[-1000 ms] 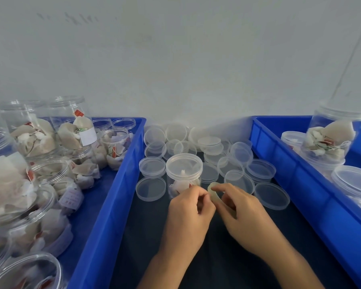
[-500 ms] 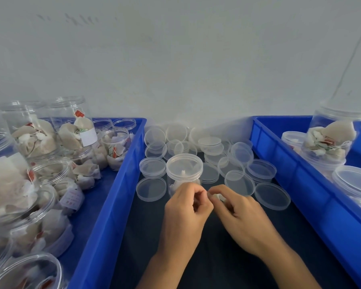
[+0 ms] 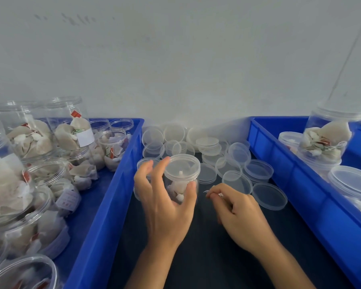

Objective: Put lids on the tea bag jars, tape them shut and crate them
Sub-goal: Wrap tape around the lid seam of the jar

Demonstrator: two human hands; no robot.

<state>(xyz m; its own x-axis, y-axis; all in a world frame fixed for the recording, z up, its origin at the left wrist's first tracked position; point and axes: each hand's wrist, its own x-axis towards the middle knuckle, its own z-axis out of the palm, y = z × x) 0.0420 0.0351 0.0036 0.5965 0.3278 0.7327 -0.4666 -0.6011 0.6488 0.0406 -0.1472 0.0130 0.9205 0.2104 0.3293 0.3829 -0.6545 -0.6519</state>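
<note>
Bright, even, diffuse light, soft faint shadows, wide-angle bending at edges, slight blur on near left jars [image 3: 13,195]

A dark table surface [image 3: 206,257] carries two blue crates [image 3: 104,205], one at each side. Between them, loose clear lids [image 3: 269,196] lie scattered and partly stacked on it.

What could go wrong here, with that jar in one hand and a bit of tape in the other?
The left hand grips the lidded jar with only thumb and fingers, so it might slip or tip. The small tape piece pinched in the right hand could stick to the fingers. Loose lids lie close by, and a stray move may knock them.
</note>
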